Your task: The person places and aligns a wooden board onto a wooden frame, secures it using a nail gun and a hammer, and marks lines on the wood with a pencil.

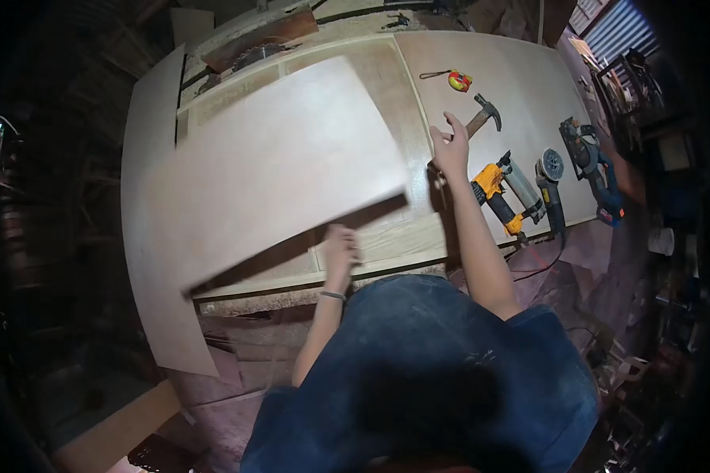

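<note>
A pale plywood panel (276,169) lies slanted over a wooden frame (390,243), its near edge raised above a dark gap. My left hand (341,251), slightly blurred, is closed at this near edge; its fingertips are partly hidden. My right hand (451,150) is open with fingers spread, beside the frame's right side and close to the handle of a claw hammer (479,118). It holds nothing that I can see.
Right of the frame, a board (521,79) carries a tape measure (460,80), yellow nail gun (493,189), angle grinder (550,177) and cordless circular saw (592,165). A round saw blade (259,55) shows at the back. Another sheet (154,236) extends left.
</note>
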